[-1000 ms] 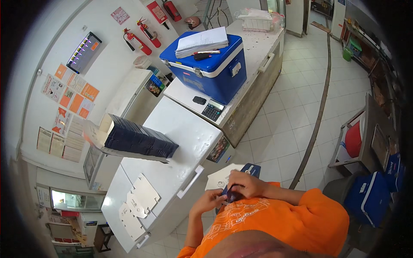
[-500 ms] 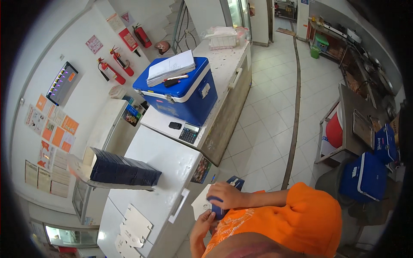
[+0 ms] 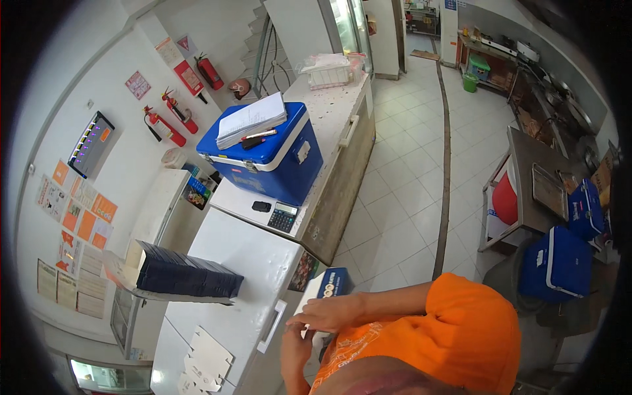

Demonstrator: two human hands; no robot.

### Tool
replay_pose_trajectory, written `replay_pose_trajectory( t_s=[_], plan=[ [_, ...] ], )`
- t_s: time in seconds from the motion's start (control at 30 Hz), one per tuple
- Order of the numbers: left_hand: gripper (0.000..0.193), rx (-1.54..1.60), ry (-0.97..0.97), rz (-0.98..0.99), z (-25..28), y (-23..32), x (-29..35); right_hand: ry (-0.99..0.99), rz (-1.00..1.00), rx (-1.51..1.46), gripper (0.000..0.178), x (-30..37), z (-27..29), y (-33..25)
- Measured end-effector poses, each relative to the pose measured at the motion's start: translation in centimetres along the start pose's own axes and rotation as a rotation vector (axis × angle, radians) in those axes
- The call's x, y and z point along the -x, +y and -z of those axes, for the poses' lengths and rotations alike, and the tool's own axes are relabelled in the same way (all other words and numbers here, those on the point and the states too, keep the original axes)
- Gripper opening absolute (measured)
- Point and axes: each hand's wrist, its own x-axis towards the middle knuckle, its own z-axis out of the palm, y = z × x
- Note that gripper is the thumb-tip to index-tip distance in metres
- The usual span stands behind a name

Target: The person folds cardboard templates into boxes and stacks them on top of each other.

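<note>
A navy-and-white cardboard box [image 3: 334, 282] is in front of my chest, beside the freezer's edge. My right hand [image 3: 329, 312] lies across its near end, fingers bent over the white cardboard. Closed at the near lower corner is my left hand [image 3: 297, 334], its fingertips meeting those of the right. My palms hide much of the box's near part. To the left, a thick stack of folded dark blue cartons [image 3: 187, 275] rests on the white chest freezer [image 3: 220, 243]. Flat white carton blanks [image 3: 209, 355] lie on the freezer lid nearer to me.
A blue cooler box [image 3: 276, 178] with papers and pens on top stands on the farther freezer, beside a calculator [image 3: 283, 216] and a small black object [image 3: 261, 206]. More blue coolers [image 3: 556, 263] and a metal table [image 3: 533, 178] are at the right. A tiled floor runs between.
The box has turned and now shows its blue side and white panel beyond my hands. My right hand has moved left and down, and my left hand has shifted left to meet it.
</note>
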Motion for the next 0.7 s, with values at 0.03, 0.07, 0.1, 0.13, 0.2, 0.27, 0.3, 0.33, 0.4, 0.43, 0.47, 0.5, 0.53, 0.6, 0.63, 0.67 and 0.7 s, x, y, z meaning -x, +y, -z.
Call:
replay_pose_trajectory(
  t_s=[0.03, 0.07, 0.1, 0.13, 0.2, 0.27, 0.3, 0.33, 0.4, 0.43, 0.47, 0.5, 0.53, 0.6, 0.63, 0.67, 0.7],
  plan=[
    [0.022, 0.107, -0.007, -0.167, 0.5, -0.3, -0.4, 0.001, -0.004, 0.003, 0.041, -0.1, 0.5, 0.1],
    [0.022, 0.194, -0.039, -0.164, 0.6, -0.3, -0.5, -0.006, 0.025, -0.025, 0.047, -0.2, 1.0, 0.4],
    [0.022, 0.196, -0.044, -0.168, 0.7, -0.1, -0.9, -0.013, 0.055, -0.052, 0.053, -0.2, 1.6, 0.7],
    [0.022, 0.575, -0.214, -0.093, 0.8, 0.0, -1.3, 0.055, 0.138, -0.011, 0.049, -0.4, 2.0, 1.0],
    [0.019, 0.983, -0.375, 0.001, 0.5, -0.5, -2.1, 0.267, 0.186, 0.121, 0.046, -0.8, 2.7, 1.1],
    [0.019, 1.121, -0.246, 0.022, -0.4, -2.1, -3.5, 0.561, 0.158, 0.342, 0.034, -1.3, 3.0, 0.9],
    [0.019, 1.256, -0.114, 0.047, -0.8, -2.7, -4.1, 0.564, 0.157, 0.348, 0.034, -1.2, 3.0, 1.1],
    [0.022, 1.464, -0.017, 0.024, -0.6, -1.7, -4.2, 0.472, 0.142, 0.218, 0.034, -0.8, 2.9, 1.6],
    [0.025, 1.585, 0.085, 0.048, -0.4, -1.1, -4.7, 0.244, 0.115, 0.038, 0.04, 0.3, 2.4, 2.3],
    [0.028, 1.708, 0.215, 0.082, -0.4, -0.9, -4.8, 0.242, 0.115, 0.046, 0.04, 0.5, 1.9, 1.9],
    [0.029, 1.696, 0.244, 0.038, -0.6, -1.0, -4.8, 0.282, 0.099, 0.131, 0.045, 0.6, 1.5, 1.4],
    [0.029, 1.702, 0.242, 0.029, -1.0, -0.9, -4.9, 0.32, 0.084, 0.217, 0.049, 0.8, 1.0, 1.2],
    [0.029, 1.667, 0.264, 0.052, -1.2, 0.2, -4.6, 0.36, 0.056, 0.194, 0.055, 0.8, 0.3, 1.6],
    [0.023, 1.621, 0.353, 0.047, -2.5, 0.7, -4.8, 0.379, 0.003, 0.15, 0.056, 0.5, -0.8, 2.3],
    [0.023, 1.626, 0.345, 0.04, -2.9, 0.1, -4.9, 0.403, -0.052, 0.092, 0.057, 0.4, -1.0, 2.6],
    [0.02, 1.472, 0.36, 0.002, -3.3, -0.5, -4.7, 0.404, -0.057, 0.101, 0.057, 0.1, -1.1, 2.5],
    [0.018, 1.319, 0.374, -0.035, -3.6, -0.9, -5.0, 0.442, -0.061, 0.133, 0.059, -0.3, -1.1, 2.2]
  ],
)
